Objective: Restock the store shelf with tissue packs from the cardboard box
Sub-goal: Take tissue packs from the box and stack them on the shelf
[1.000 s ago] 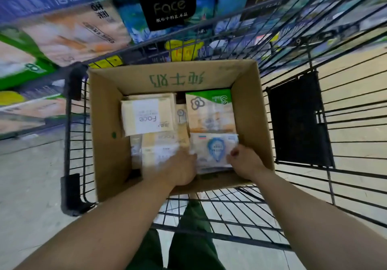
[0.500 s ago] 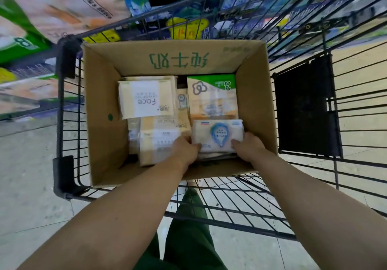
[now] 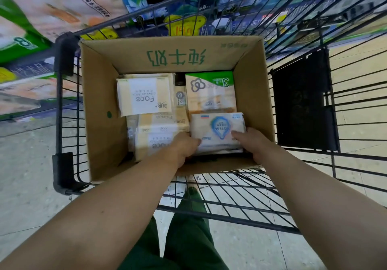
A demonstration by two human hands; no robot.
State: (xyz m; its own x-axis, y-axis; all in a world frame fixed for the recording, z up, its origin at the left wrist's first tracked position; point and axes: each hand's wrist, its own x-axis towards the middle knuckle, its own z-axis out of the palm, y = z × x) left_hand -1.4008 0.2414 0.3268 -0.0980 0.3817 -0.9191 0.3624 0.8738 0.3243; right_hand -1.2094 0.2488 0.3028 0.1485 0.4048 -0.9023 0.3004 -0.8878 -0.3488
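Observation:
An open cardboard box (image 3: 100,110) with green lettering sits in a wire shopping cart. Inside lie several tissue packs: a cream "Face" pack (image 3: 144,95) at the left, more cream packs (image 3: 159,131) under it, and a green-topped pack (image 3: 211,91) at the right. A white pack with a blue emblem (image 3: 217,129) lies at the box's near right. My left hand (image 3: 182,146) grips its left end. My right hand (image 3: 251,141) grips its right end, thumb on top. The pack's lower edge is hidden behind my hands.
The black wire cart (image 3: 303,188) surrounds the box, with a black panel (image 3: 303,106) on its right side. Store shelves with large tissue packages (image 3: 52,11) stand beyond the cart at top and left. My green trousers (image 3: 188,232) show through the cart's bars above a grey tiled floor.
Both hands closed around the white pack with the blue emblem and raised it slightly off the packs below. The view has tilted down and closer to the box.

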